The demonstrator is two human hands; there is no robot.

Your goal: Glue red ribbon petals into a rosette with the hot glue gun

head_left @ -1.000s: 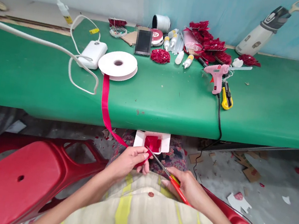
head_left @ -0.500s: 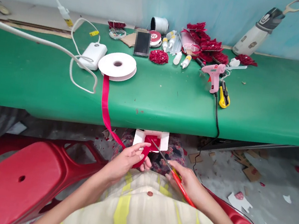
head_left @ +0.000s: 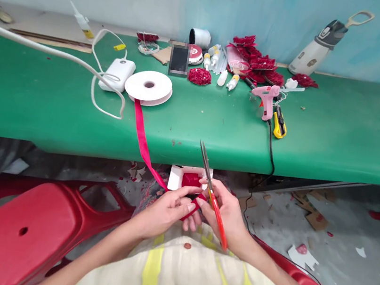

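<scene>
My left hand (head_left: 173, 206) pinches the red ribbon (head_left: 143, 142) near its free end, low in front of my shirt. From there the ribbon runs up over the table edge to a white spool (head_left: 148, 86). My right hand (head_left: 227, 212) holds scissors (head_left: 214, 210) with red-orange handles, their narrow blades pointing up and away. Its thumb and finger also meet the ribbon's end beside my left fingers. Just beyond both hands, a small white box (head_left: 175, 176) on my lap contains red ribbon pieces (head_left: 191, 180).
On the green table (head_left: 192, 128) lie a pink glue gun (head_left: 267, 99), a yellow cutter (head_left: 280, 123), glue bottles (head_left: 233, 82), red glittery pieces (head_left: 259, 62) and a white power bank (head_left: 118, 74) with its cable. Red stool (head_left: 24, 222) stands left. A bottle (head_left: 313, 49) leans against the wall.
My right hand has come left to the ribbon's end, and the scissors have swung from pointing into the box to pointing up toward the table. My left hand shifted slightly right.
</scene>
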